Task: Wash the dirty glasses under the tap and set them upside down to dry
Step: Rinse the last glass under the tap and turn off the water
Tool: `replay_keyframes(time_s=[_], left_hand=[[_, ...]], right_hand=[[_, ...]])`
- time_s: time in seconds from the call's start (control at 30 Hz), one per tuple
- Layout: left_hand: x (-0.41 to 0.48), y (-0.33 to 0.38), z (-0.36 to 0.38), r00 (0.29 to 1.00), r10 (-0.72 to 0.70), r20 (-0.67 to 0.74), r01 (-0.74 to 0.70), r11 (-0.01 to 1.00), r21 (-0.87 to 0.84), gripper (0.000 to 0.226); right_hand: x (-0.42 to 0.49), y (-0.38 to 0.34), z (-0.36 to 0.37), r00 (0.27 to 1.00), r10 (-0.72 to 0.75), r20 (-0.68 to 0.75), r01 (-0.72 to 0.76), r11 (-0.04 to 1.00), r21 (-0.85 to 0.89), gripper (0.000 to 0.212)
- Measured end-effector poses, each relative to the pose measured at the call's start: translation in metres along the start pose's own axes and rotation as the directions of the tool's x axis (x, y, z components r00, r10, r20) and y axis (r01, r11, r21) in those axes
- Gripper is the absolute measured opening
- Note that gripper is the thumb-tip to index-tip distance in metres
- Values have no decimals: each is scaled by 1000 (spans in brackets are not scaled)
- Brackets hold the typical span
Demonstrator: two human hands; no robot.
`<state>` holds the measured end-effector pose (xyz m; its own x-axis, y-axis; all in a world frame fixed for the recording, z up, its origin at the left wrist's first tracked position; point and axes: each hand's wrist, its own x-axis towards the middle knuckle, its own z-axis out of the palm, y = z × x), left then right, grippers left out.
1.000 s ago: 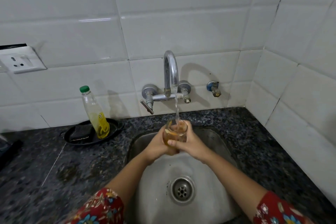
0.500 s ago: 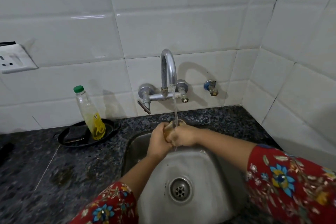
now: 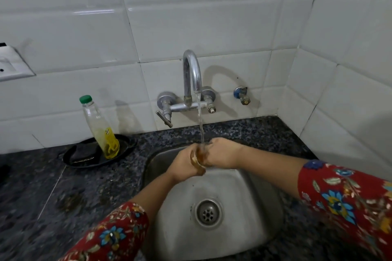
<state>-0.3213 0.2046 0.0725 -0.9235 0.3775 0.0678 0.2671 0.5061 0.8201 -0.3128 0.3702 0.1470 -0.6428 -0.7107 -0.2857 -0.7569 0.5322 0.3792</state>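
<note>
My left hand point(image 3: 182, 163) and right hand point(image 3: 220, 154) both grip a glass point(image 3: 198, 159) under the running tap point(image 3: 192, 74), over the sink point(image 3: 244, 197).

1. Between the fingers point(image 3: 212, 149), the glass point(image 3: 198, 160) is showing clear and wet.
2. Above the fingers, the metal tap point(image 3: 192, 70) is gleaming, polished.
3. Below them, the steel sink point(image 3: 244, 201) is looking brushed and dull.
4. Left of them, the speckled stone counter point(image 3: 95, 186) is shining faintly, and the bottle point(image 3: 99, 125) is looking like clear plastic.
5. Beyond them, the white tiles point(image 3: 212, 17) are glaring, glossy.
</note>
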Motion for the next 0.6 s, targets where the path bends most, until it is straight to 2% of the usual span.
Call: replay_keyframes(time_s=[0.07, 0.1, 0.17, 0.2, 0.3, 0.33, 0.4, 0.43, 0.47, 0.5, 0.53, 0.6], left_hand=[[0, 5, 14, 992, -41, -123, 39, 999, -21, 42], [-2, 11, 20, 978, -68, -197, 62, 997, -35, 35], [-3, 17, 24, 959, -90, -269, 78, 995, -58, 32], [-3, 17, 21, 969, -80, -235, 67, 996, -61, 37], [2, 15, 4, 994, -90, 56, 93, 993, -70, 66], [5, 12, 0, 991, -90, 102, 93, 996, -18, 66], [6, 12, 6, 999, -39, 20, 38, 997, 60, 46], [4, 16, 15, 998, -15, -63, 20, 996, 82, 30], [2, 20, 23, 989, 39, -146, -19, 991, 133, 14], [1, 20, 27, 972, 69, -226, -26, 982, 188, 4], [0, 22, 25, 963, 75, -260, -12, 972, 235, 4], [3, 28, 15, 981, 91, -174, -85, 996, 38, 15]], right_hand=[[6, -12, -3, 977, 158, 145, -178, 975, 134, 26], [11, -15, -5, 959, 182, 218, -227, 953, 203, 30], [17, -13, -6, 962, 167, 216, -219, 943, 250, 29], [14, -8, -9, 965, 161, 209, -210, 949, 237, 24], [9, 3, 3, 995, 47, 88, -42, 997, -61, 19], [8, 3, 6, 996, 31, 85, -22, 995, -101, 20], [9, -5, 9, 990, 104, 96, -104, 995, -5, 22], [10, -10, 9, 980, 117, 159, -131, 988, 80, 25], [11, -14, 4, 979, 88, 181, -106, 990, 92, 28], [13, -15, 4, 986, 96, 140, -114, 986, 125, 28], [10, -12, 2, 982, 154, 107, -171, 968, 184, 26], [5, -5, -2, 980, 190, 57, -196, 972, 129, 23]])
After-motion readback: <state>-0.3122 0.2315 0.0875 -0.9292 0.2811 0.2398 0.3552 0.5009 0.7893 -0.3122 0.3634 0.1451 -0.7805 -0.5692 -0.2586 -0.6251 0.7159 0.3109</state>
